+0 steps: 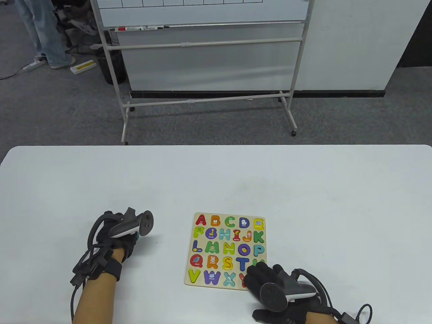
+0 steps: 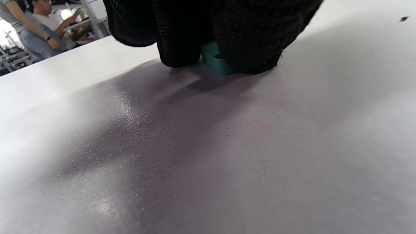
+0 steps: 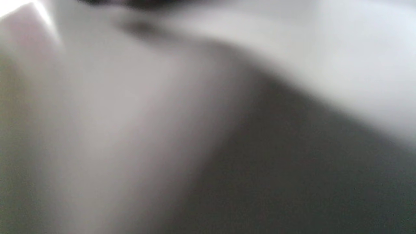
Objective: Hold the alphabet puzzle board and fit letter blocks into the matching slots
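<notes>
The wooden alphabet puzzle board point(image 1: 225, 250) lies flat on the white table point(image 1: 216, 175), most slots filled with coloured letters. My right hand point(image 1: 261, 277) rests with its fingers on the board's near right corner, covering the last letters. My left hand point(image 1: 126, 238) is on the table to the left of the board, apart from it. In the left wrist view its fingers point(image 2: 182, 39) close around a teal letter block point(image 2: 216, 60) that touches the tabletop; a bit of teal point(image 1: 137, 235) shows in the table view. The right wrist view is a blur.
A whiteboard stand on wheels point(image 1: 206, 67) stands on the carpet beyond the table's far edge. A person's legs point(image 1: 44, 33) are at the far left. Cables trail from both wrists.
</notes>
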`<action>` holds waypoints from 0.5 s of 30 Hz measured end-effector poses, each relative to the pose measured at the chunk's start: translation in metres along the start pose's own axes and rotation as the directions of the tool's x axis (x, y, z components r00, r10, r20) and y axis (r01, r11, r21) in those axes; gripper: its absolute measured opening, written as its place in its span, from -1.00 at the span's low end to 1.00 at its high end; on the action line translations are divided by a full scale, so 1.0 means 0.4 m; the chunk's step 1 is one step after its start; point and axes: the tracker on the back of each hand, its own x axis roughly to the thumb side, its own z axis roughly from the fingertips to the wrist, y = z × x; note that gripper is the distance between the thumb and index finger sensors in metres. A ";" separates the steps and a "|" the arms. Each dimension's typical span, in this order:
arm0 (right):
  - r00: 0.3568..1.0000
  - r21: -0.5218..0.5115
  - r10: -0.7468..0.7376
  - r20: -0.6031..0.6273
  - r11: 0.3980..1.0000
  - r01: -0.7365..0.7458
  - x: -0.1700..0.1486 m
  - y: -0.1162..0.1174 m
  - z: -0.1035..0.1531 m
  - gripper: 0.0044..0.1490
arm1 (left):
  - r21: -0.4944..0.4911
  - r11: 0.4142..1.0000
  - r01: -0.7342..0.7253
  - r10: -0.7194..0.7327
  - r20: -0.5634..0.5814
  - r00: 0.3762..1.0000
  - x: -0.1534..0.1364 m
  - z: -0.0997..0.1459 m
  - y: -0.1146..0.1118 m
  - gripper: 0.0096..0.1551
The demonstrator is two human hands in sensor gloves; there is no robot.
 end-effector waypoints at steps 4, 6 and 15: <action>1.000 0.002 -0.002 0.000 1.000 0.002 0.000 0.000 0.000 0.18 | -0.001 0.996 -0.087 0.087 -0.031 0.996 -0.014 -0.002 -0.001 -0.28; 1.000 0.002 -0.002 -0.001 1.000 0.002 0.000 0.000 0.000 0.18 | 0.017 0.992 -0.122 0.122 -0.033 0.992 -0.021 0.000 -0.004 -0.29; 1.000 0.001 -0.002 -0.002 1.000 0.002 0.000 -0.001 0.000 0.18 | 0.085 0.983 -0.164 0.167 -0.024 0.986 -0.021 0.014 -0.013 -0.30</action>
